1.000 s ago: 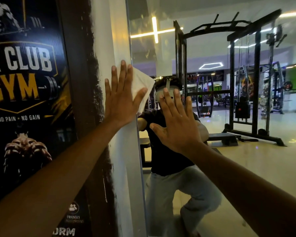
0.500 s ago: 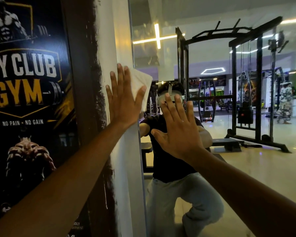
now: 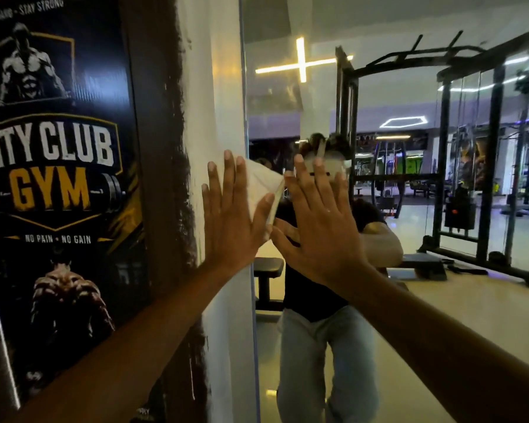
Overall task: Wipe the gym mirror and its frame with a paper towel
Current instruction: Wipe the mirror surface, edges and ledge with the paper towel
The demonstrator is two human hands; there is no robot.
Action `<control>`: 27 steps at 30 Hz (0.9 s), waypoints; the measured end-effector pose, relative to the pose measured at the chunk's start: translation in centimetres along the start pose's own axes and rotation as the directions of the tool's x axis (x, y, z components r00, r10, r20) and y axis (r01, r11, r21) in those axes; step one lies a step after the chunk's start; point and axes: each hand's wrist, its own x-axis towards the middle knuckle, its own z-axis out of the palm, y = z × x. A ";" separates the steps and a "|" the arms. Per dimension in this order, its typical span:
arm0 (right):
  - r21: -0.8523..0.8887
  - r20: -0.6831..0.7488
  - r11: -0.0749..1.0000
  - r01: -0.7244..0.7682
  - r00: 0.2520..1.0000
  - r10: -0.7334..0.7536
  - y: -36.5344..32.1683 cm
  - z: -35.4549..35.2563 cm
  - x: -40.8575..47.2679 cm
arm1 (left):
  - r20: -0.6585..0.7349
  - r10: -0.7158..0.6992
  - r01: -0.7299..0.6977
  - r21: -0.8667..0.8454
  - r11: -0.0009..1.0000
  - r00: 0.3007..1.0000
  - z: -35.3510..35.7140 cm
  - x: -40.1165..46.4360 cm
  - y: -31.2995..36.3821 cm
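My left hand (image 3: pixel 229 218) presses the paper towel (image 3: pixel 264 184) flat-fingered onto the frame (image 3: pixel 223 117), so it could slip free, while my right hand's (image 3: pixel 318 227) bare splayed fingers may smudge the mirror (image 3: pixel 409 315).

Both forearms are bare, with no sleeve in sight up to the picture's edge. The left hand (image 3: pixel 231 227) and the right hand (image 3: pixel 321 236) wear no gloves. A small pale glint on one of the right fingers (image 3: pixel 329 210) may be a ring, though it is too small to tell.
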 end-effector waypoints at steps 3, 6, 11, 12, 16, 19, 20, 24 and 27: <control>-0.037 0.066 0.998 0.046 0.997 -0.044 0.7 -1.7 2.0 | 0.055 0.025 -0.027 0.038 0.999 0.998 -1.2 2.7 -0.1; -0.006 0.106 0.999 0.039 0.994 -0.038 1.4 -3.5 5.6 | 0.065 0.009 -0.010 0.015 1.000 0.998 -2.6 10.6 0.9; -0.023 0.242 1.000 0.001 0.970 0.005 1.8 -6.3 10.3 | 0.167 -0.068 0.057 0.068 0.996 0.984 -3.3 6.7 1.4; -0.028 0.280 0.999 0.026 0.960 -0.017 1.9 -6.6 10.7 | 0.187 -0.039 0.026 0.072 0.997 0.982 -3.6 7.0 1.1; -0.027 0.330 0.999 0.038 0.944 -0.027 2.6 -8.4 13.2 | 0.131 -0.058 0.053 0.044 0.998 0.990 -4.5 16.5 1.7; -0.008 0.351 1.000 0.003 0.936 0.000 2.9 -9.6 15.8 | 0.158 -0.102 0.094 0.058 0.994 0.982 -5.0 16.2 2.1; -0.004 0.362 1.000 0.003 0.932 -0.002 3.0 -9.7 16.4 | 0.194 -0.096 0.085 0.067 0.994 0.976 -5.3 14.5 2.1; -0.002 0.383 0.999 0.037 0.923 -0.033 4.2 -10.6 18.6 | 0.236 -0.059 0.025 0.143 0.989 0.970 -6.7 16.7 1.8; -0.042 0.390 0.997 0.059 0.920 -0.038 5.1 -11.4 20.3 | 0.232 -0.029 0.003 0.110 0.994 0.972 -7.3 22.1 1.8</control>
